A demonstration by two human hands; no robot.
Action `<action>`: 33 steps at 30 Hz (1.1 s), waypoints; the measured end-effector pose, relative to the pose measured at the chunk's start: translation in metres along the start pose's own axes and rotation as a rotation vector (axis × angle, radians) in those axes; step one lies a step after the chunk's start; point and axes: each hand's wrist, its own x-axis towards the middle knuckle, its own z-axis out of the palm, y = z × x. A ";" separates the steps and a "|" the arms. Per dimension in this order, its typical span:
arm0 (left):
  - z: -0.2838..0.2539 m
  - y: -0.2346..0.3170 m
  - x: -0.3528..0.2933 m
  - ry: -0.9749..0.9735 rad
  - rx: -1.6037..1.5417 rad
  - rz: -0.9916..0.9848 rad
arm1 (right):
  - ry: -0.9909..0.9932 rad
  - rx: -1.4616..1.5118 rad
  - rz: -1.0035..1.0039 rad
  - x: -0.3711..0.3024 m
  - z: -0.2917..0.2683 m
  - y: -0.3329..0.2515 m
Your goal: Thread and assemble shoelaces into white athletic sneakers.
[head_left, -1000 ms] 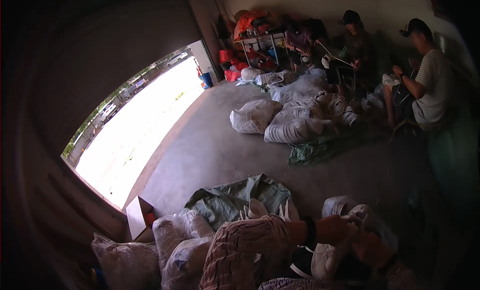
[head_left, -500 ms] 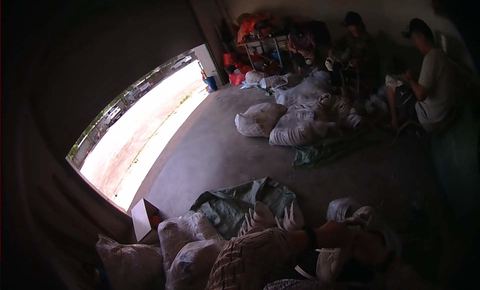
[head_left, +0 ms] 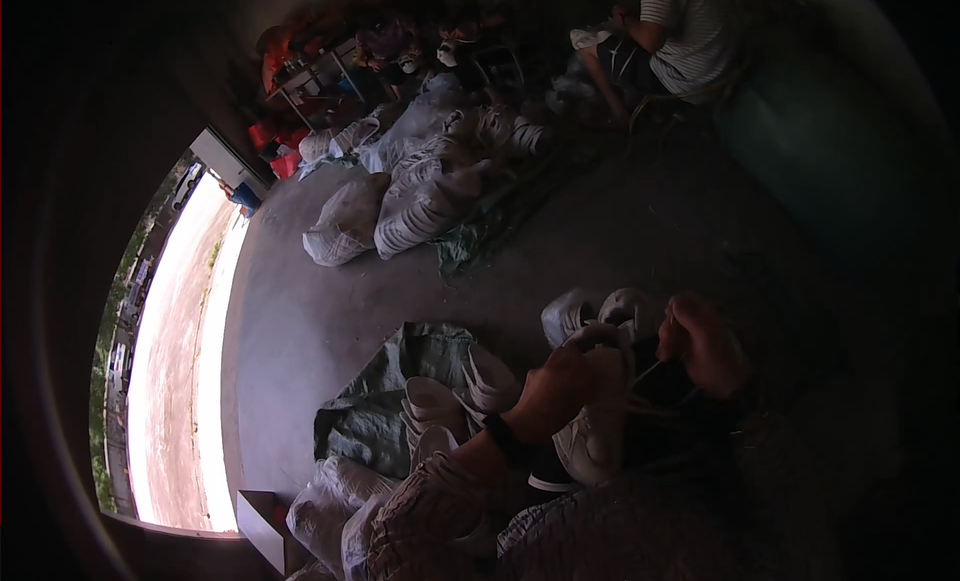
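Shoe (head_left: 590, 421) between both hands – sacks (head_left: 400, 206) far behind, doorway (head_left: 185, 361) left

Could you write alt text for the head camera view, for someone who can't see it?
Two bare hands, left hand and right hand, work the laces of a white lace-up shoe in a dim room. More white shoes lie on a grey-green cloth sack on the concrete floor.

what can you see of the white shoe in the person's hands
The white shoe is a pale low sneaker with a dark opening and thin white laces. It looks like smooth leather or a synthetic. It lies tilted in the person's lap. The left hand grips its upper edge, and the right hand pulls a lace taut away from it. More white shoes lie just to its left.
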 end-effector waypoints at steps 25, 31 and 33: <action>0.004 0.020 0.006 -0.156 0.168 -0.040 | -0.052 0.054 0.200 -0.027 -0.031 0.062; 0.022 0.028 -0.003 0.105 0.115 -0.156 | -0.048 0.030 0.201 -0.029 -0.032 0.064; 0.027 0.033 0.001 0.157 0.143 -0.114 | -0.068 0.052 0.153 -0.029 -0.034 0.065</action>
